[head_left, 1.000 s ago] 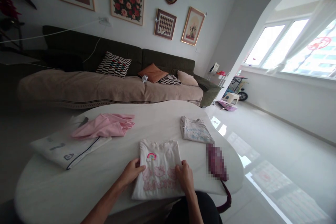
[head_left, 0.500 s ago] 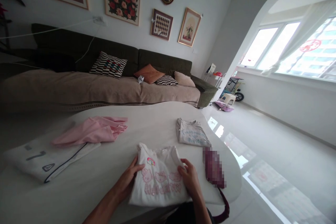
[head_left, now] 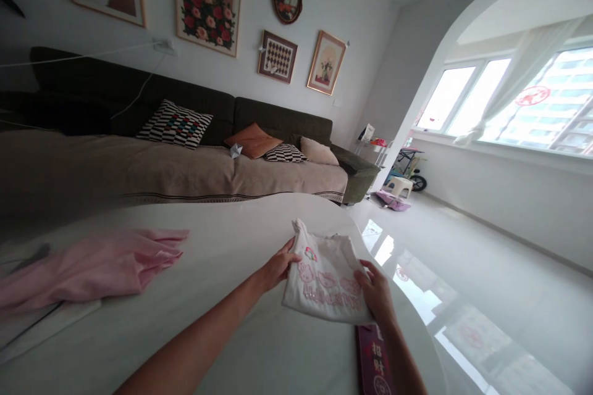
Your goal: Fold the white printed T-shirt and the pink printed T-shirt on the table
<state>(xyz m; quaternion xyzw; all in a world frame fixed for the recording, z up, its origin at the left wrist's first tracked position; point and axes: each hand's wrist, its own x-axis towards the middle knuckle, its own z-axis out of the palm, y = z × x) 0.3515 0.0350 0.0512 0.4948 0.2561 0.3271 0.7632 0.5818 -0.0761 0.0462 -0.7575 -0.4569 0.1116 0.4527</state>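
A folded white shirt (head_left: 327, 278) with pink cartoon print is held above the far right part of the white oval table (head_left: 222, 296). My left hand (head_left: 277, 266) grips its left edge and my right hand (head_left: 376, 292) grips its right edge. The shirt hides the spot where a second folded pale shirt lay. A dark red pouch (head_left: 374, 359) lies on the table just under my right wrist.
A loose pink garment (head_left: 92, 266) lies at the table's left, on top of a white garment (head_left: 41, 327). Behind the table stands a long dark sofa (head_left: 194, 136) with several cushions. Glossy white floor (head_left: 486, 284) stretches to the right, toward the windows.
Both hands lifted the folded printed shirt off the near table edge and carried it forward and right, over where the other folded shirt lay. The view swung right.
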